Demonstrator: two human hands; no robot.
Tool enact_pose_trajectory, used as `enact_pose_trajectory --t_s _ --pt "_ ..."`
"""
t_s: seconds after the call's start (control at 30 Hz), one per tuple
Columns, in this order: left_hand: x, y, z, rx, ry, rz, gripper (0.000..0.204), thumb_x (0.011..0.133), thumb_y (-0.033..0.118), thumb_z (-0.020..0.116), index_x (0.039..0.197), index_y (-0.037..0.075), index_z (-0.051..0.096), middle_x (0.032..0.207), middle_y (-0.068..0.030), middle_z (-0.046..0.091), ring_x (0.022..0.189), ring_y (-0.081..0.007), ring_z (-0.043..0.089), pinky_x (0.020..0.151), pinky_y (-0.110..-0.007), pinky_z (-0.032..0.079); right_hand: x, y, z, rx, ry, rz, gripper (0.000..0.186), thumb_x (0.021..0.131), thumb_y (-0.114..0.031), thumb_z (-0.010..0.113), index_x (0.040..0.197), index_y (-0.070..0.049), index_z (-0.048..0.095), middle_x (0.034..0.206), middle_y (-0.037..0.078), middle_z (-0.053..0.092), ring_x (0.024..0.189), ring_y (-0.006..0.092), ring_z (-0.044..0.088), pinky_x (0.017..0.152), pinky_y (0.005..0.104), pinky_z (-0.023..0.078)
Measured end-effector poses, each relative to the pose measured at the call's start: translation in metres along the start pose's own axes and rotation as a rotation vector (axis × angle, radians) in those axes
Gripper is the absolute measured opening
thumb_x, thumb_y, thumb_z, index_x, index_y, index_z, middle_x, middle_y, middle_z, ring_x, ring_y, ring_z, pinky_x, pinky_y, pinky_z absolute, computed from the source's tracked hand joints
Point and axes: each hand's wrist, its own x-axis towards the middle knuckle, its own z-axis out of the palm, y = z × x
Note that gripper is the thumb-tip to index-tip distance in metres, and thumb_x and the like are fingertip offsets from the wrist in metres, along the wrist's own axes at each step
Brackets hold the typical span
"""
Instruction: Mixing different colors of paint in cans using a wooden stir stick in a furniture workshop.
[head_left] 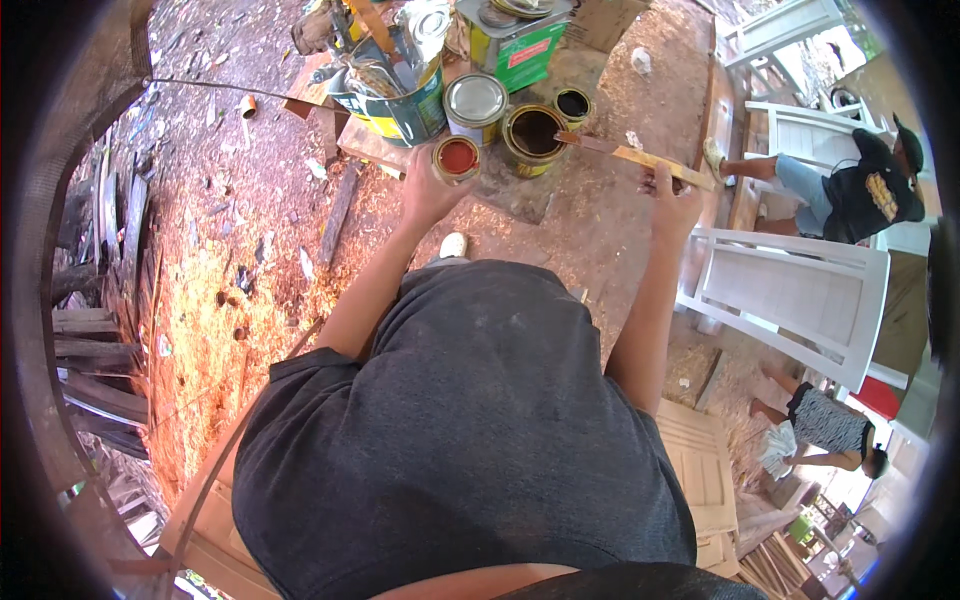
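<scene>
My left hand (pixel 430 195) is wrapped round a small can of red-brown paint (pixel 459 156), its top uncovered. In my right hand (pixel 674 203) is a flat wooden stick (pixel 640 157), gripped near one end. The stick's dark, stained tip reaches the rim of a larger open can of dark brown paint (pixel 533 134). Behind that stands a smaller can with dark contents (pixel 573 105). A lidded can (pixel 476 104) sits just beyond my left hand.
Beyond the cans are a bucket of brushes and tools (pixel 405 108) and a green-labelled tin (pixel 528 57). White panelled doors (pixel 790 290) lean at the right, with two people nearby. Shavings cover the ground at left; scrap boards (pixel 100 350) pile up beside them.
</scene>
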Motion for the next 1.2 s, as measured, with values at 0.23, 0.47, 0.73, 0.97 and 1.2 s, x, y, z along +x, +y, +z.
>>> enact_pose_trajectory --t_s 0.23,0.47,0.73,0.97,1.2 --pt "0.005 0.024 -0.012 -0.032 0.006 0.059 0.076 0.063 0.032 0.087 0.122 -0.001 0.052 0.115 -0.0182 0.055 0.113 -0.0357 0.054 0.096 -0.045 0.045 -0.004 -0.010 -0.001 0.110 -0.038 0.005 0.018 0.095 -0.010 0.065 0.099 0.008 0.066 0.082 0.012 0.071 0.067 0.0168 0.068 0.060 0.0290 0.056" --pt "0.011 0.045 -0.018 -0.102 0.029 0.109 0.072 0.062 0.032 0.088 0.115 -0.001 0.054 0.111 -0.0175 0.056 0.107 -0.0355 0.057 0.091 -0.045 0.047 -0.005 -0.006 -0.004 0.131 -0.047 -0.017 0.019 0.095 -0.009 0.064 0.103 0.008 0.064 0.082 0.013 0.070 0.068 0.0177 0.068 0.060 0.0294 0.056" --pt "0.015 0.055 -0.020 -0.093 0.032 0.140 0.071 0.062 0.035 0.089 0.115 0.000 0.054 0.111 -0.0175 0.056 0.107 -0.0355 0.056 0.090 -0.045 0.047 -0.011 -0.005 -0.007 0.181 -0.047 0.007 0.020 0.095 -0.008 0.063 0.106 0.009 0.064 0.084 0.014 0.070 0.069 0.0197 0.068 0.060 0.0306 0.056" --pt "0.019 0.054 -0.017 -0.081 -0.009 0.151 0.075 0.061 0.037 0.088 0.118 0.003 0.053 0.115 -0.0182 0.055 0.111 -0.0366 0.055 0.093 -0.046 0.046 -0.021 -0.026 -0.010 0.234 -0.007 -0.035 0.019 0.094 -0.006 0.064 0.108 0.008 0.063 0.085 0.014 0.069 0.069 0.0198 0.067 0.061 0.0311 0.055" --pt "0.018 0.066 -0.018 -0.007 -0.010 0.228 0.080 0.057 0.038 0.088 0.121 0.005 0.052 0.119 -0.0176 0.055 0.115 -0.0368 0.054 0.095 -0.047 0.046 -0.051 -0.079 0.018 0.279 -0.167 -0.094 0.019 0.093 -0.008 0.068 0.107 0.003 0.066 0.088 0.008 0.069 0.075 0.0151 0.066 0.068 0.0275 0.053"
